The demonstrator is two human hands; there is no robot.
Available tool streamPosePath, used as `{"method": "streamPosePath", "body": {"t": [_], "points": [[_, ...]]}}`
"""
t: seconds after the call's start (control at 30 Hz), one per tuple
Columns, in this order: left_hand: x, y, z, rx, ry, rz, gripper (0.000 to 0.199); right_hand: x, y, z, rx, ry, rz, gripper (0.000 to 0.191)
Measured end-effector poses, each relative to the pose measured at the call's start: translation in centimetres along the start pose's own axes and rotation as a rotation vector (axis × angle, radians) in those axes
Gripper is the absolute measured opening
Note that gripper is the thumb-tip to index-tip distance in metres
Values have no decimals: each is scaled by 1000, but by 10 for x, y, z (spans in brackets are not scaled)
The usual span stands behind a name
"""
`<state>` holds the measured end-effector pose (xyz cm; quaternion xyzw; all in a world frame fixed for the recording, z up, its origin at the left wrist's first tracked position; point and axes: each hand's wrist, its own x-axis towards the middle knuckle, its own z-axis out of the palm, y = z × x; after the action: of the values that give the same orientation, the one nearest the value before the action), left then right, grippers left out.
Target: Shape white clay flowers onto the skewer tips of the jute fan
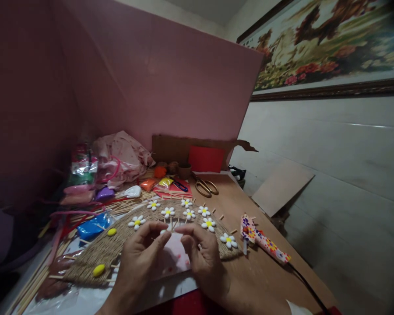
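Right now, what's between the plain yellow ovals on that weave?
In the head view, only bare weave lies between the upper oval and the lower oval.

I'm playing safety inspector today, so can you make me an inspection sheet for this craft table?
Surface: flat brown tabletop, partly covered.
Work things: arched tan woven-twine piece bearing white-petalled, yellow-centred flowers and yellow ovals.
Clutter: blue plastic-bagged packet, brass-coloured metal scissors, thin wooden sticks.
Hands: left hand and right hand, fingertips close together; whether they hold anything is unclear.
Cables: thin black cable from a flower-patterned, gun-shaped tool.
Surroundings: plain pink panel, framed horse picture, pale wall.
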<state>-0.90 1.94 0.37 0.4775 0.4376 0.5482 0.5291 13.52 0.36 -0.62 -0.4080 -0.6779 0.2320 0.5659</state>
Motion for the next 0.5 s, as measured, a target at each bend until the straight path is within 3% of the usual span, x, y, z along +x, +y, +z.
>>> {"method": "streamPosePath", "body": {"t": [0.07, 0.23, 0.5], "points": [[-2, 2, 1, 33, -3, -13, 24, 0, -2, -1, 10, -26, -22, 23], [-4, 3, 2, 144, 33, 112, 23, -2, -2, 0, -21, -56, -17, 25], [-2, -2, -2, 39, -64, 16, 23, -3, -2, 0, -20, -58, 9, 22]]}}
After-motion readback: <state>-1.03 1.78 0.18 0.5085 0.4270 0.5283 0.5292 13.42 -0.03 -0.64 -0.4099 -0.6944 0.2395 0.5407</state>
